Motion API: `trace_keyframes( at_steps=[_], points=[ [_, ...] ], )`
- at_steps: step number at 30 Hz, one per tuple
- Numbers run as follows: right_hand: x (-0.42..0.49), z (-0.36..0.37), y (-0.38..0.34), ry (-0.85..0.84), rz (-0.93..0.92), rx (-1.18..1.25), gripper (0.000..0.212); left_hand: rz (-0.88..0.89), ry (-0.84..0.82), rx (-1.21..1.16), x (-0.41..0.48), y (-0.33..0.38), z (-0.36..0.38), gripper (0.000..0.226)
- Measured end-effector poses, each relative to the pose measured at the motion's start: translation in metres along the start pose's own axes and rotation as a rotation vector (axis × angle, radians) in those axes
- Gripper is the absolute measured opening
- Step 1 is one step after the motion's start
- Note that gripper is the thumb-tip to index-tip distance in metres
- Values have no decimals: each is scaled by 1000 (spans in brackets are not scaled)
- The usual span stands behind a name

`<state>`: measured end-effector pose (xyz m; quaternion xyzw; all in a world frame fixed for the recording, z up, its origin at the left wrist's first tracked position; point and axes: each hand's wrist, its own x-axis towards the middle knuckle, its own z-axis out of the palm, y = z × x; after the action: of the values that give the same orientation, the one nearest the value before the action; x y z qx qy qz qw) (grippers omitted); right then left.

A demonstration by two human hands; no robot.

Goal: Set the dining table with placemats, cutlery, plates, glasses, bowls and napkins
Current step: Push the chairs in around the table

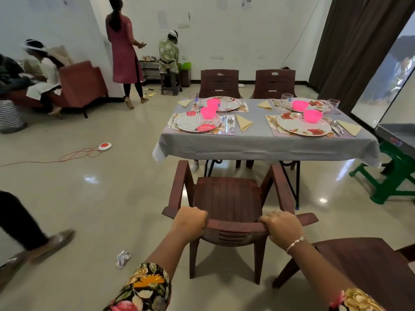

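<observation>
Fingers (199, 216): yours curl over the top rail of the chair (226, 198), left hand (190, 223) and right hand (283, 227) | tabletop (258, 142), four places laid, lies straight beyond the chair | push squarely; neither hand is nearer.

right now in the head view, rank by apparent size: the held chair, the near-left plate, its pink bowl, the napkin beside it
1. held chair, largest, partly because it is nearest the camera
2. near-left plate
3. napkin and pink bowl look about alike; not ranked
</observation>
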<state>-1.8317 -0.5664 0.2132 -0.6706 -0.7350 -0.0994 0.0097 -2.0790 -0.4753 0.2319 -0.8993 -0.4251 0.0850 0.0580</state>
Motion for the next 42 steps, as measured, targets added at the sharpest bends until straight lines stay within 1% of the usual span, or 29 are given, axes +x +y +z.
trace_keyframes(
  at_steps=[6, 21, 42],
  points=[
    [14, 2, 15, -10, 8, 3, 40, -12, -1, -16, 18, 2, -1, 17],
    [59, 16, 35, 60, -14, 21, 41, -14, 4, -6, 63, -15, -5, 18],
    [88, 22, 43, 114, -36, 33, 38, -5, 7, 17, 88, -30, -7, 19]
  ],
)
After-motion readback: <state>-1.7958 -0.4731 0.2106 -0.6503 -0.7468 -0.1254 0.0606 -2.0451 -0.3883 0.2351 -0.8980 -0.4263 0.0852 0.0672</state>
